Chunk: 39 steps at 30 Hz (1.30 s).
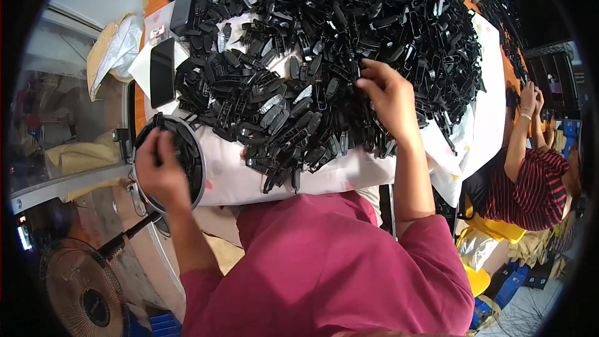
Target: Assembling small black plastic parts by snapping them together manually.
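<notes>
A large heap of small black plastic clips (299, 106) covers most of the table in front of me. My right hand (392, 97) is over the right-middle of the heap, thumb and forefinger curled around a black plastic clip (360, 70) that blends with those behind it. At the left, my left hand (161, 168) hangs over a round bucket with a pale rim (201, 161) that has black parts inside. Its fingers are bent and blurred by motion. A dark piece (158, 118) shows by the fingertips, but whether they grip it is unclear.
A black phone (163, 73) lies left of the heap, near a dark box (182, 11). A pale sheet (249, 184) covers the table's front edge. A fan (87, 287) stands at lower left. Another person in a striped shirt (530, 181) works at the right.
</notes>
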Each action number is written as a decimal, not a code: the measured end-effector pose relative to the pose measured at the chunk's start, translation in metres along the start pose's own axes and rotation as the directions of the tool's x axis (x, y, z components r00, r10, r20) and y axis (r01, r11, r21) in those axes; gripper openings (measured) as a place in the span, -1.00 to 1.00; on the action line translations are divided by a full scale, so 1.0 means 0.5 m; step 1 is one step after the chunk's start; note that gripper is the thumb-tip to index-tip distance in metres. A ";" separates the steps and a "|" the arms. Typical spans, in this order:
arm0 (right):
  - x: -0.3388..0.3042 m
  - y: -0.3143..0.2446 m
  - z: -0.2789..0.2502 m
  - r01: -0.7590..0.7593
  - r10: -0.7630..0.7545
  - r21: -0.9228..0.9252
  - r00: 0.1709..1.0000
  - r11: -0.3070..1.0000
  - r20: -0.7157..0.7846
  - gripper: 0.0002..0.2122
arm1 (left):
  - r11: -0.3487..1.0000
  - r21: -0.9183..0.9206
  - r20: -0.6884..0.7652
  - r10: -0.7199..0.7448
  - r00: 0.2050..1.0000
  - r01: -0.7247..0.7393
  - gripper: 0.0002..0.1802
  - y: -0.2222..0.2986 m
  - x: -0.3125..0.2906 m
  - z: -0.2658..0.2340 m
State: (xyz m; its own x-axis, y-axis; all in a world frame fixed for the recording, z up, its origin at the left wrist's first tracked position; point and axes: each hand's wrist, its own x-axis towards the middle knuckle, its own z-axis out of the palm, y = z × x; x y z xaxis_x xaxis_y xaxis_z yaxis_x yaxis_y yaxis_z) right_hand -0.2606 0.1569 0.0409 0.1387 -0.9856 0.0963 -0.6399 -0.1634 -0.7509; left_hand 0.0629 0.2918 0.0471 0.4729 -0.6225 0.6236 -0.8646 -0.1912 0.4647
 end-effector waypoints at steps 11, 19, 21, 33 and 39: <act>0.052 -0.045 0.085 0.200 -0.028 -0.552 0.952 0.809 0.304 -0.68 | 0.918 0.327 -0.041 0.250 0.967 -0.223 -0.63 -0.046 0.021 0.011; 0.053 -0.029 0.062 -0.076 0.081 -0.069 0.994 0.995 0.073 -0.77 | 0.916 -0.265 0.609 0.402 0.683 -0.302 -0.87 0.216 -0.003 0.243; 0.037 -0.018 0.047 -0.142 0.129 0.250 0.989 0.958 0.067 -0.81 | 0.914 -0.132 0.743 0.348 0.572 -0.384 -0.84 0.232 -0.002 0.254; -0.006 -0.049 0.019 0.306 -0.314 0.296 0.949 0.905 -0.021 -0.81 | 0.380 -0.623 0.782 0.268 0.563 0.684 -0.82 0.261 0.022 0.255; -0.018 -0.065 -0.024 0.440 -0.432 0.081 0.896 0.894 -0.102 -0.79 | 0.327 -0.785 0.618 0.367 0.695 0.526 -0.60 0.291 0.031 0.231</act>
State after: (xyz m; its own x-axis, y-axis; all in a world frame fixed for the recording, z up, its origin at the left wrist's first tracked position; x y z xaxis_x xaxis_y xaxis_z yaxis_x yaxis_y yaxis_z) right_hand -0.2503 0.1705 0.0724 0.3236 -0.8170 0.4772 -0.4499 -0.5766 -0.6820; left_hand -0.0749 0.1666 0.0517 -0.0930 -0.9721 0.2155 0.0997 0.2063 0.9734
